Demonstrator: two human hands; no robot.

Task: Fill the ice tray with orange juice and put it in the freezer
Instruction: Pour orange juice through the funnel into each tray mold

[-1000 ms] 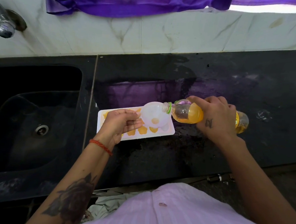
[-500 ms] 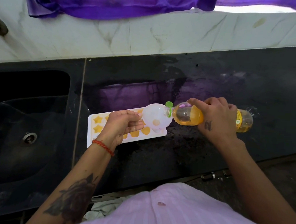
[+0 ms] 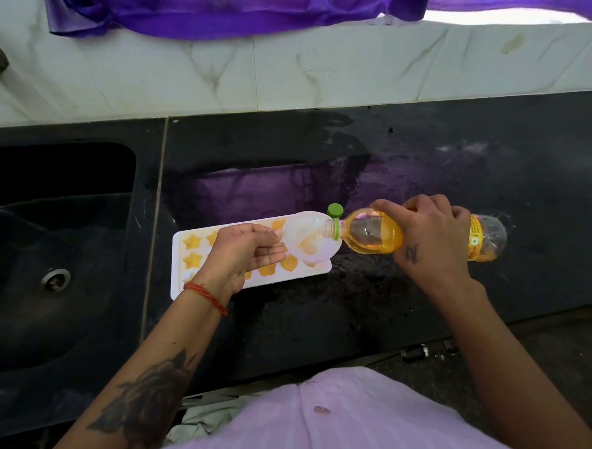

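A white ice tray (image 3: 177, 280) with star-shaped cells lies on the black counter (image 3: 427, 169); several cells hold orange juice. My left hand (image 3: 241, 255) holds a white translucent funnel (image 3: 309, 240) over the tray's right end. My right hand (image 3: 427, 236) grips a clear juice bottle (image 3: 373, 237), tipped on its side with its mouth in the funnel. Orange juice sits in the bottle's neck half. A green cap (image 3: 335, 210) lies on the counter just behind the funnel.
A dark sink (image 3: 53, 246) with a round drain (image 3: 56, 278) lies left of the tray. A marble wall (image 3: 295, 73) runs behind the counter, with purple cloth (image 3: 213, 7) hanging over it. Wet patches mark the counter near the tray.
The camera view has drifted left to right, so the tray's left end with filled stars now shows. The bottle stays tipped into the funnel; the green cap has come into view behind it.
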